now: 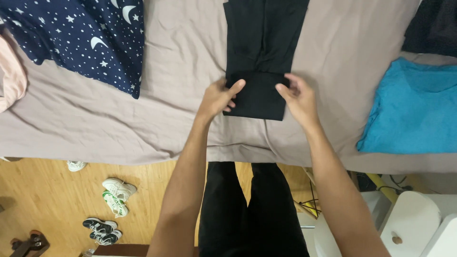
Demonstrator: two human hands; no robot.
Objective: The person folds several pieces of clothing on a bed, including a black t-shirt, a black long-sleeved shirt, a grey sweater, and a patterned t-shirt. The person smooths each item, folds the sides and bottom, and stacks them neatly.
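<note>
A black garment (261,43), long and narrow, lies on a bed covered with a taupe sheet (171,95). Its near end is folded over into a flap. My left hand (220,96) grips the left edge of that flap, thumb on top. My right hand (296,95) holds the flap's right edge with curled fingers. Both arms reach out over the bed's near edge.
A navy pillow with stars and moons (81,38) lies at the far left, beside a pink cloth (10,71). A blue garment (414,109) and a dark one (433,26) lie at the right. Several shoes (112,200) sit on the wooden floor; white furniture (409,223) stands at the lower right.
</note>
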